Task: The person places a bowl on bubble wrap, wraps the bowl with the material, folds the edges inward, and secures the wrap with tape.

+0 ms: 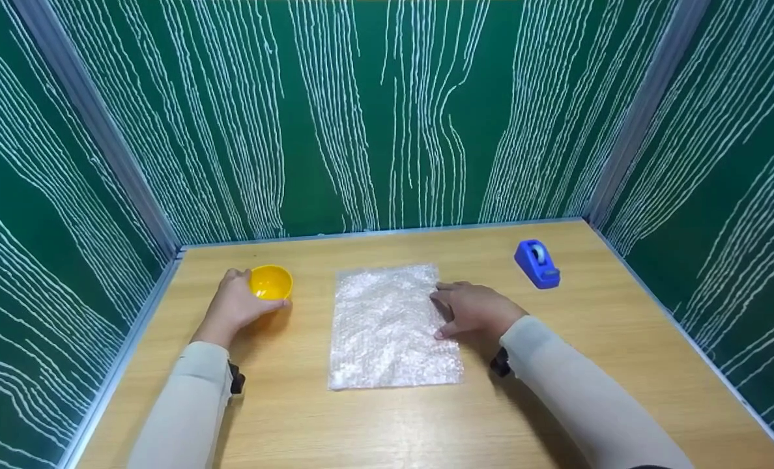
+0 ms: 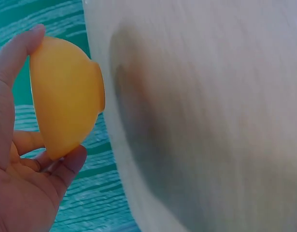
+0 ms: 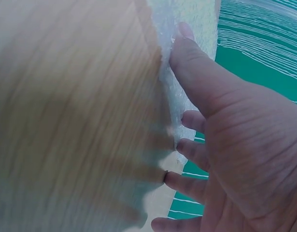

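As I look across the pale wood-grained bench [image 1: 393,430], I see a clear, rectangular sheet of plastic bubble wrap [image 1: 387,332] lying fairly flat but crinkled. To the person's left of the sheet is a round, glossy yellow bowl [image 1: 271,281]. The left hand [image 1: 242,301] is grasping it across the rim, thumb on the near side and fingers on the far side; it seems to be just clear of the bench. The right hand [image 1: 478,307] is at the sheet's right edge, fingers spread and touching it, not clenched on anything. Beyond that, to the right of the sheet, stands a blue plastic tape dispenser [image 1: 535,268].

The bowl looks light and stiff, probably plastic, though I can't be sure; that shiny wall could be slippery, so pinching both sides near the rim seems a sensible hold. The wrap should be very light, soft and floppy, best taken by an edge or corner.

Being round, the bowl has no long axis; its mouth faces up and its foot down. The sheet's long axis runs away from the person.
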Available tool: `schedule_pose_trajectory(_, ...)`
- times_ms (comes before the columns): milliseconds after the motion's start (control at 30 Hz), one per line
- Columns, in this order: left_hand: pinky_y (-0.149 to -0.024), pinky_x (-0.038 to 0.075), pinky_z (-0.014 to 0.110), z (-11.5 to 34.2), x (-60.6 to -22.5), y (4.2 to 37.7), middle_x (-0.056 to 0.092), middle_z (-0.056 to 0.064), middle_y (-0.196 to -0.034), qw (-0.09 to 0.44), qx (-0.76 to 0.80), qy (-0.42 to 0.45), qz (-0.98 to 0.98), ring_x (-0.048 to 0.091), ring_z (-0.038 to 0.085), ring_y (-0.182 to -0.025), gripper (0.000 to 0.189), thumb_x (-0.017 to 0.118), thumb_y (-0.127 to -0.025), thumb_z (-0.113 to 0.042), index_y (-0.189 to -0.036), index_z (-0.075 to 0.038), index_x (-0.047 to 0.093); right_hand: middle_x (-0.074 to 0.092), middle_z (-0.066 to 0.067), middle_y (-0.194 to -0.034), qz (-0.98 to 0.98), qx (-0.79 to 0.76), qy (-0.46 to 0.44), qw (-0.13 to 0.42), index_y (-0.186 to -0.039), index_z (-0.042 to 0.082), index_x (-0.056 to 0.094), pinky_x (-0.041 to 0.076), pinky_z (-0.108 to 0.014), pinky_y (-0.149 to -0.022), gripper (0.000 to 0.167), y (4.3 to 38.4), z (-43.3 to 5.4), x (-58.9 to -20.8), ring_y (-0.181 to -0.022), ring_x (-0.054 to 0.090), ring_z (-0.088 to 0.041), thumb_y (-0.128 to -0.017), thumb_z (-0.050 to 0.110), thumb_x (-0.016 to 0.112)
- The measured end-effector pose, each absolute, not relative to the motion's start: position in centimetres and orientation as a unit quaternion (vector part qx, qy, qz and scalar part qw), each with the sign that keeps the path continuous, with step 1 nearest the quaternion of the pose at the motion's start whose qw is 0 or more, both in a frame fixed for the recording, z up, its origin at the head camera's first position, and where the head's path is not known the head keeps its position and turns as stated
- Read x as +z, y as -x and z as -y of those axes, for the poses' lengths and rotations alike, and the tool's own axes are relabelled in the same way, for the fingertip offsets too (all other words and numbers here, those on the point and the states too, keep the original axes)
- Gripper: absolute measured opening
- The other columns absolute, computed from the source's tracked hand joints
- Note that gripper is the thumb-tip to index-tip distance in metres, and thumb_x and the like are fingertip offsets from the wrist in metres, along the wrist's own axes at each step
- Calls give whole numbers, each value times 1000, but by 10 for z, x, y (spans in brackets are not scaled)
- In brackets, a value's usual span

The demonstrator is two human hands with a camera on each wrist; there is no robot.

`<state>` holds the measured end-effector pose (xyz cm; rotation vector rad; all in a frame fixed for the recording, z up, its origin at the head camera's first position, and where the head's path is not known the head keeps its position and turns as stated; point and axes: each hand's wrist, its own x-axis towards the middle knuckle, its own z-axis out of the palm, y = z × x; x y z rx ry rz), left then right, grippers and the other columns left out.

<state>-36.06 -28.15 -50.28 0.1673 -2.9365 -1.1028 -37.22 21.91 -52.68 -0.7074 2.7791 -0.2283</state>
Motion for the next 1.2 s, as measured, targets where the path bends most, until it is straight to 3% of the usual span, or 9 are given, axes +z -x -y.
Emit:
schedule_pose_trajectory(367,-129,48,62,246,-498,365,47,20,-160,4,-341,-7,940,59,42,-135,131,102,-74,-64,-169,1,41,39,-10,-185,-959,-75,238,135,-174,22,48,35,-67,-136,100,373,-218,-527,-170,38,-45,-93,66,86)
schedule_pose_trajectory(700,-118,55,56,210,-499,362,55,12,-142,25,-352,51,934,63,36,-121,104,104,-73,-59,-153,-7,64,43,-13,-182,-958,-61,249,129,-172,19,51,37,-65,-136,99,373,-217,-525,-168,43,-45,-93,66,87)
schedule_pose_trajectory(1033,-115,59,50,175,-494,354,57,7,-138,10,-355,90,930,65,31,-118,110,104,-72,-63,-159,-8,63,43,-11,-183,-959,-73,241,133,-173,21,51,36,-66,-136,98,372,-216,-524,-168,42,-44,-93,65,87)
schedule_pose_trajectory(1200,-116,61,49,157,-494,350,57,6,-142,-10,-374,94,923,66,30,-122,120,106,-72,-60,-166,-5,55,43,-10,-183,-960,-72,236,133,-173,22,50,35,-66,-136,99,371,-216,-524,-169,42,-44,-93,66,87)
